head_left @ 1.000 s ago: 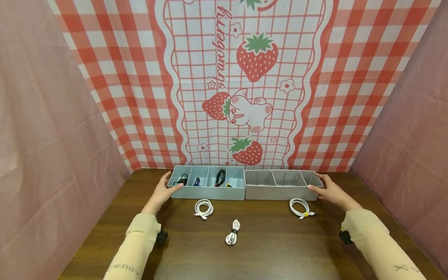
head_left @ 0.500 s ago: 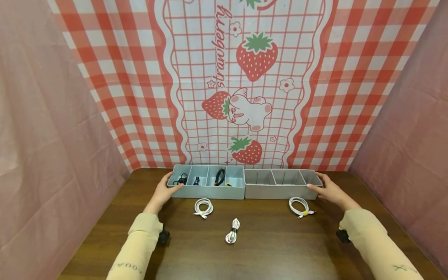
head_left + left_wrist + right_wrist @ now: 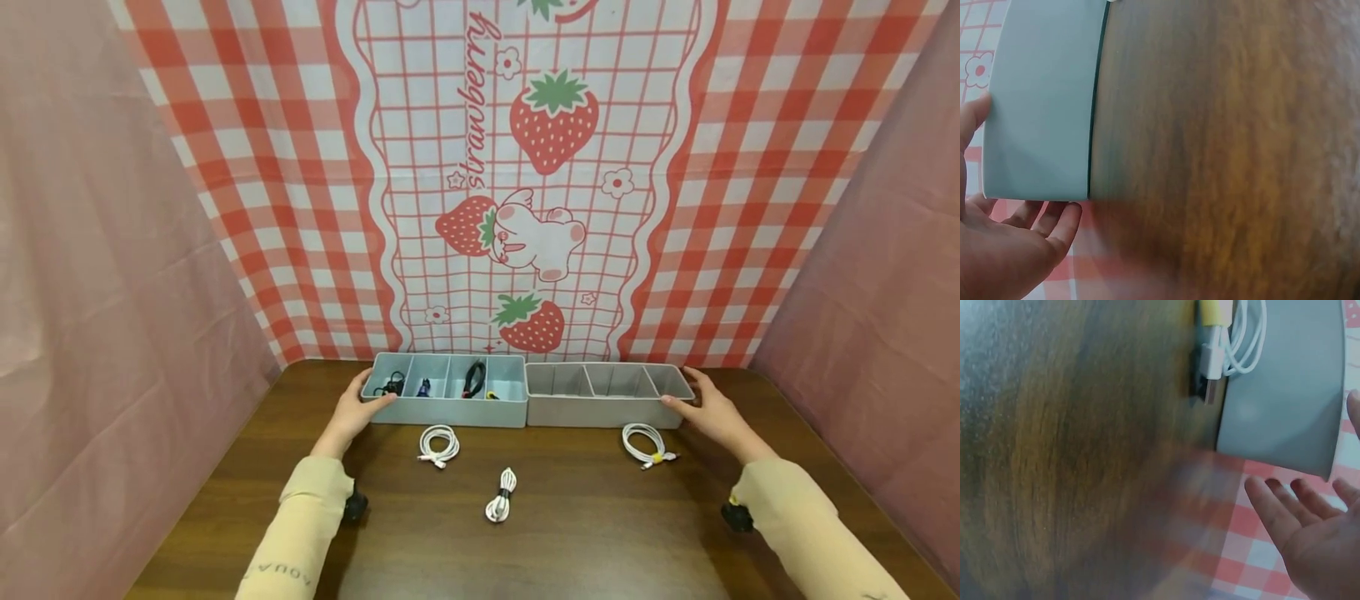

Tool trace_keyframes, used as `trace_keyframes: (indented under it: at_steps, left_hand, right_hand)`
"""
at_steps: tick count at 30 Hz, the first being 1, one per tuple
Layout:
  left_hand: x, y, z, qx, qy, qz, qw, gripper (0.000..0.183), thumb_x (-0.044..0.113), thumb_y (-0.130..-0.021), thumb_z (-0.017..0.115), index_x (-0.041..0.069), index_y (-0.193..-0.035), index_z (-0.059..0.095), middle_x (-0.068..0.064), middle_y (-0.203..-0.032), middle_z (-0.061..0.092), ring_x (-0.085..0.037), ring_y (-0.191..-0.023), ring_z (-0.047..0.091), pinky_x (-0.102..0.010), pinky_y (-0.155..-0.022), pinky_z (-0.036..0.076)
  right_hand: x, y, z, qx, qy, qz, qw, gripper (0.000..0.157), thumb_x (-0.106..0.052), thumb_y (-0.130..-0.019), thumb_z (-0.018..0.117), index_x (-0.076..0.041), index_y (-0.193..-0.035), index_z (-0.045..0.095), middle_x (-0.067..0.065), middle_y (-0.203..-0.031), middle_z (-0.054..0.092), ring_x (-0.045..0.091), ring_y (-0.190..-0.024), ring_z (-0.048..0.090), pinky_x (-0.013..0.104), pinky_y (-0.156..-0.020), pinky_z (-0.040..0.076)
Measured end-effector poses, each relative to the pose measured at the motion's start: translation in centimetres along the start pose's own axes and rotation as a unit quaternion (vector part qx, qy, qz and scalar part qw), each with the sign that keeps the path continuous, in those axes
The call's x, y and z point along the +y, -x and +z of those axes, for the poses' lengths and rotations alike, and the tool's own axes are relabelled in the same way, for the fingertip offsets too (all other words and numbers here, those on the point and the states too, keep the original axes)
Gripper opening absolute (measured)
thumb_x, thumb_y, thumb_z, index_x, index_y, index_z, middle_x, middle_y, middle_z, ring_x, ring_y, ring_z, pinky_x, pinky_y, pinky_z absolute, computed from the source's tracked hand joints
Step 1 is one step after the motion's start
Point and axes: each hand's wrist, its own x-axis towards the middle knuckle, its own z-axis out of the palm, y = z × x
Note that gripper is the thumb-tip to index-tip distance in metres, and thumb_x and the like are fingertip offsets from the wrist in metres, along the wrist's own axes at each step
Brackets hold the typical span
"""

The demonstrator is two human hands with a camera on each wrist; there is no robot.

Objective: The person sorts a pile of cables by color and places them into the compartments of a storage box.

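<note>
A light-blue divided box [image 3: 450, 412] and a grey divided box [image 3: 600, 412] stand end to end at the back of the table. My left hand [image 3: 351, 417] is at the blue box's left end, thumb over its front rim; in the left wrist view the fingers [image 3: 1063, 225] touch the end wall, fairly straight. My right hand [image 3: 716, 417] is at the grey box's right end, thumb at the front rim; its spread fingers [image 3: 1266, 506] stand slightly off the end wall in the right wrist view. Inside the blue box lie a coiled black cable [image 3: 474, 379] and other small items.
Two coiled white cables [image 3: 438, 447] [image 3: 647, 447] lie before the boxes, the right one with a yellow tie. A bundled white cable [image 3: 501, 496] with a black tie lies nearer the middle. Behind the boxes hangs a checked strawberry cloth [image 3: 555, 125].
The right hand's fingers have spread a little at the grey box's end. The boxes and cables stay in place; the head view shifts slightly.
</note>
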Motion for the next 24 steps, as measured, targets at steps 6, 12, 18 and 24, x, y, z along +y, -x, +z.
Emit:
trace_keyframes:
  at_steps: [6,12,18,24]
  left_hand:
    - [0.1,-0.1,0.2,0.002,0.006,-0.006,1.0,0.078,0.028,-0.084,0.071,0.01,-0.147,0.028,-0.022,-0.148,0.031,-0.035,-0.131,0.034,-0.05,-0.106,0.031]
    - [0.2,-0.2,0.3,0.004,0.007,-0.011,0.9999,0.078,0.028,-0.084,0.071,0.011,-0.147,0.028,-0.022,-0.147,0.032,-0.035,-0.13,0.035,-0.051,-0.105,0.032]
    - [0.2,-0.3,0.3,0.003,0.006,-0.011,0.9999,0.078,0.027,-0.084,0.071,0.011,-0.147,0.028,-0.022,-0.148,0.03,-0.035,-0.131,0.033,-0.051,-0.106,0.03]
    - [0.1,-0.3,0.1,0.001,0.005,-0.02,0.9998,0.077,0.027,-0.085,0.07,0.012,-0.147,0.027,-0.022,-0.151,0.026,-0.037,-0.135,0.028,-0.053,-0.107,0.028]
  right_hand:
    - [-0.8,0.7,-0.6,0.047,0.039,-0.015,0.998,0.08,-0.039,-0.092,0.059,0.013,-0.14,0.023,0.041,-0.126,0.042,0.052,-0.11,0.051,0.057,-0.085,0.045]
    - [-1.7,2.0,-0.9,0.075,0.067,-0.027,0.995,0.069,-0.037,-0.09,0.063,0.013,-0.131,0.038,0.037,-0.117,0.051,0.048,-0.103,0.056,0.057,-0.083,0.044]
    - [-2.9,3.3,-0.9,0.093,0.089,-0.047,0.991,0.063,-0.035,-0.087,0.067,0.011,-0.126,0.046,0.032,-0.108,0.058,0.044,-0.098,0.057,0.057,-0.08,0.043]
    - [-3.7,4.5,-0.4,0.113,0.104,-0.09,0.984,0.06,-0.031,-0.084,0.07,0.008,-0.126,0.048,0.028,-0.107,0.058,0.041,-0.097,0.055,0.057,-0.078,0.042]
